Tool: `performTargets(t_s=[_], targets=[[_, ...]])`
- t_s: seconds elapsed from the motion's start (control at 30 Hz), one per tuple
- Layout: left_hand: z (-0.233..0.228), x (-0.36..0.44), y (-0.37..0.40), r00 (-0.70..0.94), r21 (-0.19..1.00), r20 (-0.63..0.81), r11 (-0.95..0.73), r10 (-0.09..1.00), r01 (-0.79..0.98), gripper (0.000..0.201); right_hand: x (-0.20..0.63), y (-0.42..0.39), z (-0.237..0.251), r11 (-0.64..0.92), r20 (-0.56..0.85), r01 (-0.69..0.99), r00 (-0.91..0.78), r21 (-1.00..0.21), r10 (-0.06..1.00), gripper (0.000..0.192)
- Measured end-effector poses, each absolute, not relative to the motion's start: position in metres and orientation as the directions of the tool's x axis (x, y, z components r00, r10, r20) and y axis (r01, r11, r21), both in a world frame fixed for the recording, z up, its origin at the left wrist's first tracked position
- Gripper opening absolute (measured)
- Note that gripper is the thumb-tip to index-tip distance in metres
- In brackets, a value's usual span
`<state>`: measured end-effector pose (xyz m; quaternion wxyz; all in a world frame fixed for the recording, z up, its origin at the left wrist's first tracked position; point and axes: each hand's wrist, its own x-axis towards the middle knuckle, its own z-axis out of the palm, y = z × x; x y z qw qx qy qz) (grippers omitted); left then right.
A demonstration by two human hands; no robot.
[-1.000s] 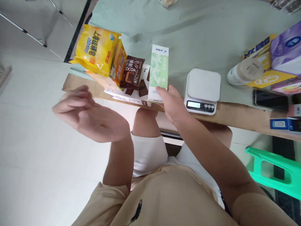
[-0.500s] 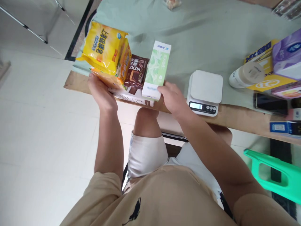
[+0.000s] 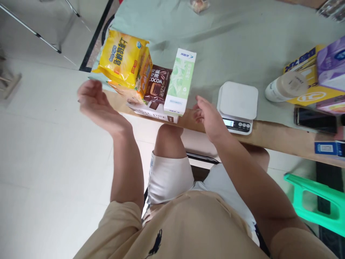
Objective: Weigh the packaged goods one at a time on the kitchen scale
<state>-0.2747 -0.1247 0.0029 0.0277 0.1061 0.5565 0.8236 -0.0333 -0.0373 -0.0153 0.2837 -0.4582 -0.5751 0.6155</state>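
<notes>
My left hand point(image 3: 98, 104) is off the table's left corner, blurred, its fingers loosely bent with nothing visible in them. To its right stands a yellow pack of sulfur soap point(image 3: 122, 59) on top of an orange-yellow pack point(image 3: 142, 77). Beside these lie a brown cocoa snack packet point(image 3: 158, 84) and a green-and-white toothpaste box point(image 3: 181, 81). Under the packet and the box, a white box with brown print point(image 3: 153, 112) shows its front side at the table edge. My right hand point(image 3: 207, 115) hovers between the toothpaste box and the kitchen scale point(image 3: 238, 100), touching neither, fingers apart.
Right of the scale are a white bottle point(image 3: 285, 86), a yellow box point(image 3: 300, 64), a purple pack point(image 3: 332, 61) and a phone point(image 3: 314, 118). A blue box point(image 3: 326, 148) lies at the front edge. Below stands a green stool point(image 3: 318, 201). A small clear bag point(image 3: 199, 5) lies at the back.
Both hands have let go of the grouped packages. The left hand has moved up and left, the right hand to the right. The packages stay in place on the table.
</notes>
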Motion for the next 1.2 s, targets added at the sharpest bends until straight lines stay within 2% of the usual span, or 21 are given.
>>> performTargets(t_s=[0.1, 0.17, 0.2, 0.27, 0.37, 0.5, 0.63, 0.77, 0.93, 1.07, 1.2], targets=[[0.021, -0.257, -0.137, -0.943, 0.840, 0.332, -0.460, 0.019, 0.286, 0.025, -0.007, -0.049, -0.009, -0.336, -0.362, 0.134, -0.354, -0.932, 0.862, 0.061], [0.029, -0.238, -0.139, -0.913, 0.821, 0.408, -0.431, -0.017, 0.375, 0.018, 0.012, -0.056, -0.009, -0.355, -0.366, 0.097, -0.345, -0.930, 0.864, 0.057], [0.030, -0.227, -0.139, -0.895, 0.823, 0.445, -0.393, -0.003, 0.411, 0.014, 0.021, -0.060, -0.011, -0.355, -0.361, 0.082, -0.337, -0.931, 0.869, 0.055], [0.027, -0.205, -0.136, -0.827, 0.811, 0.555, -0.283, 0.092, 0.512, 0.010, 0.036, -0.066, -0.017, -0.356, -0.357, 0.061, -0.309, -0.932, 0.882, 0.050], [0.011, -0.176, -0.133, -0.667, 0.717, 0.687, -0.116, 0.289, 0.688, 0.024, 0.042, -0.073, -0.025, -0.369, -0.370, 0.058, -0.293, -0.927, 0.882, 0.040], [-0.007, -0.156, -0.132, -0.622, 0.690, 0.653, 0.000, 0.433, 0.724, 0.033, 0.018, -0.067, -0.020, -0.330, -0.329, 0.066, -0.394, -0.942, 0.859, 0.035], [-0.016, -0.156, -0.133, -0.592, 0.661, 0.640, 0.042, 0.489, 0.749, 0.028, -0.025, -0.044, 0.004, -0.294, -0.324, 0.138, -0.431, -0.946, 0.842, 0.045], [-0.021, -0.161, -0.134, -0.554, 0.607, 0.691, 0.043, 0.465, 0.793, 0.023, -0.070, -0.025, 0.016, -0.270, -0.325, 0.186, -0.412, -0.945, 0.851, 0.067], [-0.025, -0.164, -0.131, -0.514, 0.579, 0.762, -0.061, 0.393, 0.813, 0.019, -0.092, -0.017, -0.011, -0.252, -0.252, 0.053, -0.404, -0.966, 0.879, 0.080], [-0.026, -0.163, -0.128, -0.542, 0.605, 0.776, -0.135, 0.322, 0.785, 0.024, -0.063, -0.013, -0.033, -0.309, -0.234, -0.112, -0.429, -0.945, 0.872, 0.079], [-0.025, -0.161, -0.126, -0.561, 0.624, 0.773, -0.196, 0.296, 0.757, 0.025, -0.026, -0.015, -0.042, -0.255, -0.204, -0.175, -0.266, -0.951, 0.942, 0.071]])
